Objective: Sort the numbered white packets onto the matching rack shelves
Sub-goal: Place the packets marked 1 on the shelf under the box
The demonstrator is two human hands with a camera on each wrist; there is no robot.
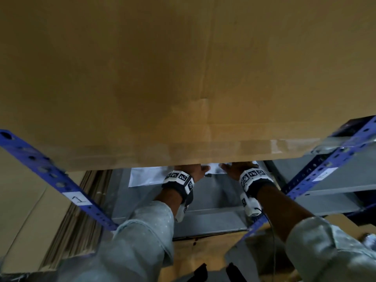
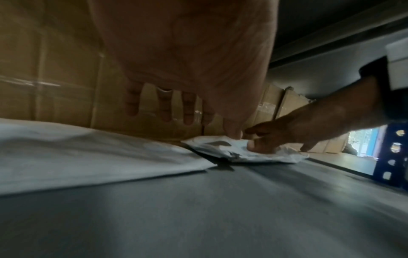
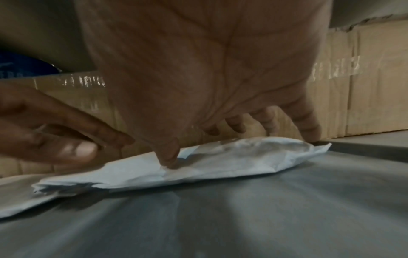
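Note:
A small crumpled white packet lies on the grey rack shelf, just under the overhanging cardboard box. My right hand is spread flat over it; the thumb presses its near side and the fingertips touch its far end. My left hand hovers beside it with straight fingers, the thumb tip touching the packet's left part. A larger flat white packet lies to the left on the same shelf. No number on either packet can be read.
A big cardboard box on the level above hides most of the shelf. Blue rack uprights stand left and right; the left one carries a label "1". Cardboard boxes line the shelf's back. Flat cardboard sheets lean at the left.

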